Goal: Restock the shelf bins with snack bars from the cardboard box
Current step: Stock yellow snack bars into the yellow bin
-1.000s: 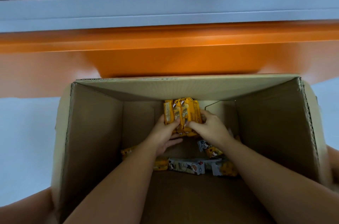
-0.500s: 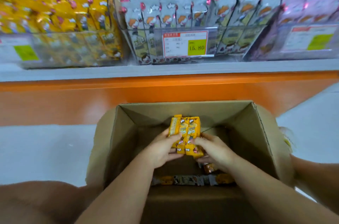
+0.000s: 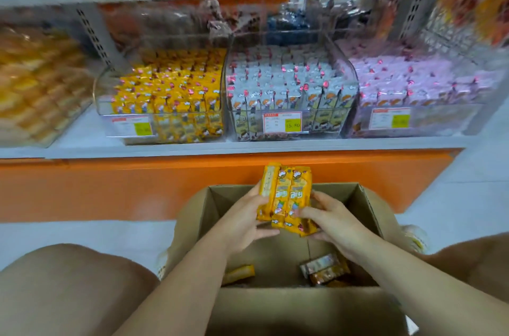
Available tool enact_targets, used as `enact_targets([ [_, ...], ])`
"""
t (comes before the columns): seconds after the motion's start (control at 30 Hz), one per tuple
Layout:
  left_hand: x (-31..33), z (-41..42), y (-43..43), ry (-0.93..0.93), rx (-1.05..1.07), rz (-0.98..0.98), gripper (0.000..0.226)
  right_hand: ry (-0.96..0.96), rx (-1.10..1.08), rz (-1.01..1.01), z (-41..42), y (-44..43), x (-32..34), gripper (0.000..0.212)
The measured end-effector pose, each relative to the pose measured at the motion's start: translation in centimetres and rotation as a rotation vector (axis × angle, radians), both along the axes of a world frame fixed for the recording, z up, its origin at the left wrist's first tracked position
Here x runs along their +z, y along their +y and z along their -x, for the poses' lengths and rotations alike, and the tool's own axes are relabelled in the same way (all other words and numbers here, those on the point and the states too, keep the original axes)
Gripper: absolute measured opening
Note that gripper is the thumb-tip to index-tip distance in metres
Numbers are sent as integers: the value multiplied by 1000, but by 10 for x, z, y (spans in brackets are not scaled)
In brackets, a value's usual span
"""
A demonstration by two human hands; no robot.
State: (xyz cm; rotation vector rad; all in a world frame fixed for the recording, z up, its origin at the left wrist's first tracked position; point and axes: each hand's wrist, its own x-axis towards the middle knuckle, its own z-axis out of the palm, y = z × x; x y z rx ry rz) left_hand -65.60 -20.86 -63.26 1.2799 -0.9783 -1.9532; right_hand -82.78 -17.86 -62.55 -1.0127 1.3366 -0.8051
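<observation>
Bars point(image 3: 286, 198): yellow bundle, upright, long axis vert., tops toward shelf, above box point(image 3: 366, 206) opening. L hand point(image 3: 242, 221) grips left side; R hand point(image 3: 334, 221) grips lower right. Yellow bin point(image 3: 162, 104) well apart, on shelf.

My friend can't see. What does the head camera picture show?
A left hand and right hand hold a bundle of yellow snack bars over an open cardboard box with loose bars inside. Behind, shelf bins hold yellow, white and pink packets.
</observation>
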Motion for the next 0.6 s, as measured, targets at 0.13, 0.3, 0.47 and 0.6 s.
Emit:
enact_targets([
  [0.13, 39, -21, -4, 26, -10, 63, 44, -5, -23, 160, -17, 4, 32, 33],
  [0.3, 81, -46, -15, 163, 185, 199, 35, 57, -42, 397, -47, -13, 76, 46],
  [0.47, 108, -74, -39, 76, 446, 455, 26, 10, -39, 511, -85, -55, 110, 35],
  [0.6, 127, -105, -72, -1, 520, 567, 22, 42, -26, 554, -121, -93, 124, 33],
])
